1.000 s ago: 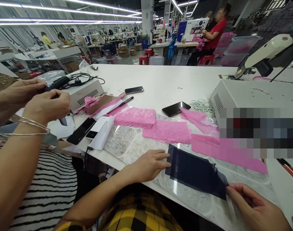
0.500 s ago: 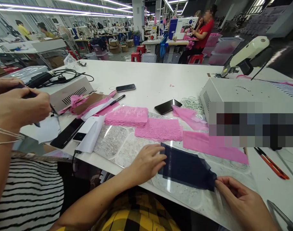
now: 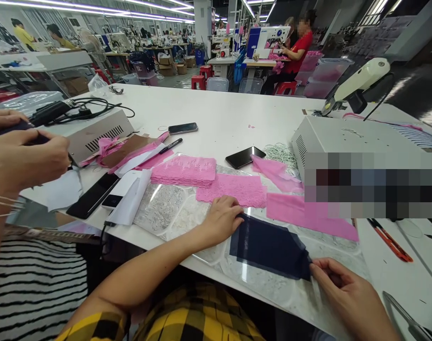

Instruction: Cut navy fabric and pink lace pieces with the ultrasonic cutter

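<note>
The left hand presses curled fingers on one end of the dark sheer mesh piece; the right hand pinches its other corner. Stretched between the fingers over the clear sheet, the mesh could snag or skew if pulled unevenly.

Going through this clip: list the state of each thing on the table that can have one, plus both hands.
left hand: flat, fingertips pressing the left edge of the navy mesh piece
right hand: pinching the mesh's right corner
navy mesh piece: spread flat on the clear sheet
clear sheet: lying flat over lace
folded pink lace: folded, stacked
black phone: screen dark, face up
pen: lying flat
</note>
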A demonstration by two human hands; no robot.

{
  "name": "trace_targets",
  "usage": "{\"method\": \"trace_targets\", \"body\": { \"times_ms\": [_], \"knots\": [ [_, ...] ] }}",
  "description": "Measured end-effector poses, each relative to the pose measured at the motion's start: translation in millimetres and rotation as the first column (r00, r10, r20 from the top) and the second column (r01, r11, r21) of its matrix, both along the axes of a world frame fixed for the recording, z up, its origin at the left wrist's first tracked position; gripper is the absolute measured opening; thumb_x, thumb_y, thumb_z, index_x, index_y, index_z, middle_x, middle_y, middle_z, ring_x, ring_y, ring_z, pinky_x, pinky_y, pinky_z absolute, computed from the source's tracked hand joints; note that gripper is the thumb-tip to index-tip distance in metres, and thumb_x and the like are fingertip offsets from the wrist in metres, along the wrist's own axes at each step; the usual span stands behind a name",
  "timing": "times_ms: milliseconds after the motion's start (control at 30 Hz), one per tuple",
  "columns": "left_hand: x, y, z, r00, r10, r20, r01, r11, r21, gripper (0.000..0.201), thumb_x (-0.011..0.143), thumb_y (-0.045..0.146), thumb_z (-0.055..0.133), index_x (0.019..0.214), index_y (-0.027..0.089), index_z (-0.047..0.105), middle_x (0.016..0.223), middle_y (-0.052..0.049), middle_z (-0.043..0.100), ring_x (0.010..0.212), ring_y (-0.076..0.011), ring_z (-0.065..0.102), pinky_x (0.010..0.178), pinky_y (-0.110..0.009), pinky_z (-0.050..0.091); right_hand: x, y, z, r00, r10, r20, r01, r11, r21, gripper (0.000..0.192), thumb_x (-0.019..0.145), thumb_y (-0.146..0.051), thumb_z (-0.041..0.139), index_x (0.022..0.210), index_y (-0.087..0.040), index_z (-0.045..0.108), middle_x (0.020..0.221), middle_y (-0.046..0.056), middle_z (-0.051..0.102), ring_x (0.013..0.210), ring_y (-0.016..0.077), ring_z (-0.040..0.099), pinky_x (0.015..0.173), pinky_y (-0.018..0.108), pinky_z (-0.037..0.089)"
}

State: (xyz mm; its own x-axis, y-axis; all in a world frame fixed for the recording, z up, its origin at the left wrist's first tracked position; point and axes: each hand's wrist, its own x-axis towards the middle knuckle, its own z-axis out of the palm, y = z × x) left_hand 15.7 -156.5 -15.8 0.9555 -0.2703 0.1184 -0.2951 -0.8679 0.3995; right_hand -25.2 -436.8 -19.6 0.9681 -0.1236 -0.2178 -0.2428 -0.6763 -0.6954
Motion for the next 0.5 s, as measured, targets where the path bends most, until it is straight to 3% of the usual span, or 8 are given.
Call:
{"method": "trace_targets", "body": {
  "times_ms": [300,500],
  "knots": [
    [-2,6,-1.3,0.999,0.031,0.031,-0.031,1.000,-0.004,0.020,0.083,0.022,0.070,0.102,0.018,0.069,0.111,-0.009,0.062,0.107,-0.0250,0.056,0.091,-0.042,0.042,0,6,2.7,0.999,-0.026,0.045,0.023,0.997,0.076,0.040,0.062,-0.061,0.056,0.065,-0.021,0.063,0.064,0.003,0.063,0.058,0.0173,0.056,0.051,0.026,0.043],
    [-3,6,2.5,0.999,0.020,0.031,-0.020,1.000,0.023,0.020,0.085,0.023,0.068,0.105,0.019,0.069,0.116,-0.010,0.061,0.111,-0.0257,0.054,0.093,-0.042,0.042,-1,-4,-4.8,0.997,-0.024,0.077,0.015,0.994,0.110,0.036,0.061,-0.057,0.062,0.066,-0.022,0.065,0.065,0.002,0.066,0.057,0.0174,0.059,0.049,0.023,0.045]
  ]
}}
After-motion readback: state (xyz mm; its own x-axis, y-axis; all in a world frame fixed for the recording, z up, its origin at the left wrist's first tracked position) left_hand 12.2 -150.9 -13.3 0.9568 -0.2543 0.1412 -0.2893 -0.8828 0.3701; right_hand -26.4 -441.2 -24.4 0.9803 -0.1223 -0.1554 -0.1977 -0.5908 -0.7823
